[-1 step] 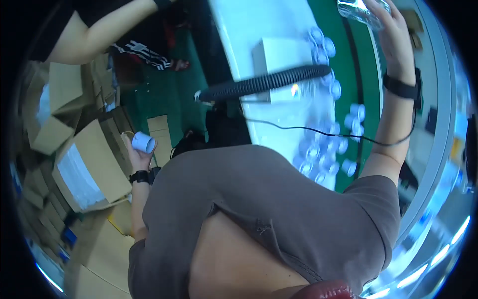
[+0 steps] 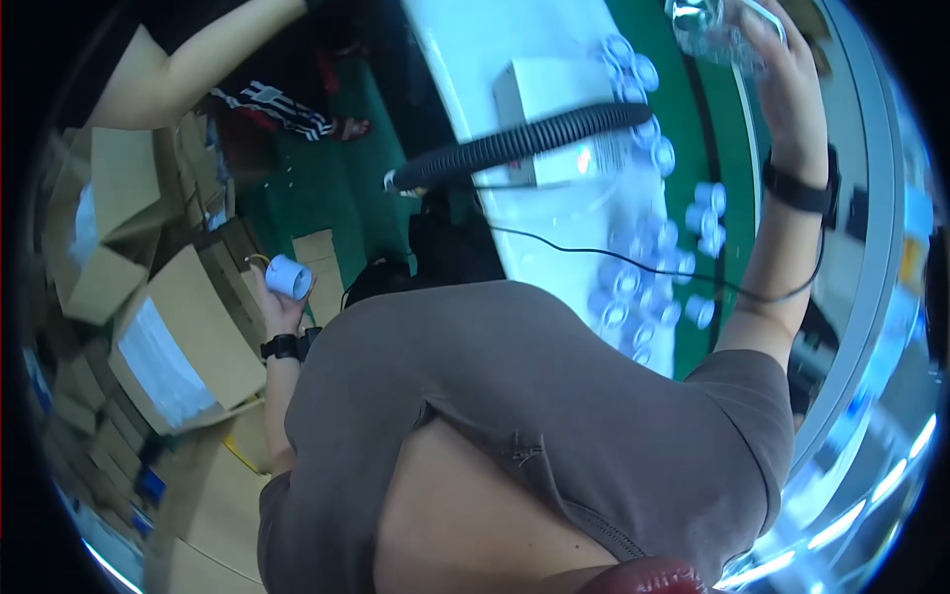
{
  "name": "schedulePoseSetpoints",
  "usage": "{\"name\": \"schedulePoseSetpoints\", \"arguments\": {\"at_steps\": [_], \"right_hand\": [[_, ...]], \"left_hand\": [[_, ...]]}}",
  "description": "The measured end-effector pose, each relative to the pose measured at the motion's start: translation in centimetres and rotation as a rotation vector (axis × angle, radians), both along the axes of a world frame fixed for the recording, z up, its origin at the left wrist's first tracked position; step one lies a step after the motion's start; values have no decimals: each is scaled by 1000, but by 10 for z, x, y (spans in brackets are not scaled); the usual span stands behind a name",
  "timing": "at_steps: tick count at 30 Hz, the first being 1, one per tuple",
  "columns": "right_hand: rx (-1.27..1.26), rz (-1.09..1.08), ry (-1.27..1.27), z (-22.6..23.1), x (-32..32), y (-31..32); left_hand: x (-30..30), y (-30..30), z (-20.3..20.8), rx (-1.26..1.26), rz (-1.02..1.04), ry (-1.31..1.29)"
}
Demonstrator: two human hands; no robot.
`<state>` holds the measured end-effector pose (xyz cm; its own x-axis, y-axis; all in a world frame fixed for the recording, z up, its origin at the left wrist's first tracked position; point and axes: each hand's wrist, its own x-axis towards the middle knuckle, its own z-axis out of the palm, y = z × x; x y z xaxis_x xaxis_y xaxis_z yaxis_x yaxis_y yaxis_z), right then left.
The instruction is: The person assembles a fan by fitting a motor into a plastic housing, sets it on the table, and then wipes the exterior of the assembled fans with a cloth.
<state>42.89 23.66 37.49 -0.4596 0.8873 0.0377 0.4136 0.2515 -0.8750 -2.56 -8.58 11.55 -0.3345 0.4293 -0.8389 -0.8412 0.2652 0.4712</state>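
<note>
Out at the left, my left hand [image 2: 281, 309] is closed around a short white cylinder [image 2: 287, 278]. Its hollow end faces right, and a thin yellowish strip shows beside the fingers. Far up at the right, my right hand [image 2: 792, 94] grips a clear, shiny container [image 2: 701, 28], partly hidden by the fingers and cut by the dark rim of the picture. Dark bands circle both wrists. Between my arms, a white table [image 2: 445, 49] carries many pale round tubs [image 2: 616, 312], some with clear-looking tops.
A black ribbed hose [image 2: 524, 139] crosses over a white box [image 2: 544, 84] on the table. A thin black cable [image 2: 584, 252] runs towards my right arm. Open cardboard boxes [image 2: 213, 327] crowd the left. Another person's arm [image 2: 223, 64] reaches in at top left.
The table, hose and white box sit slightly higher in the picture. The clear container has turned a little in my right hand. My left hand keeps its hold on the white cylinder.
</note>
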Motion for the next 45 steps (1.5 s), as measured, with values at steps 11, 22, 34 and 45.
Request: {"name": "schedulePoseSetpoints", "arguments": {"at_steps": [11, 22, 34, 45], "right_hand": [[-126, -468, -542, -131, -19, -299], [323, -500, -779, -212, -15, -299], [479, -352, -1112, -184, -50, -317], [-284, -520, 69, -167, -23, -320]], "left_hand": [[6, 58, -7, 259, -691, -155], [28, 17, 35, 460, -1177, 215], [86, 1, 30, 431, -1174, 22], [136, 25, 29, 331, -1003, -142]]}}
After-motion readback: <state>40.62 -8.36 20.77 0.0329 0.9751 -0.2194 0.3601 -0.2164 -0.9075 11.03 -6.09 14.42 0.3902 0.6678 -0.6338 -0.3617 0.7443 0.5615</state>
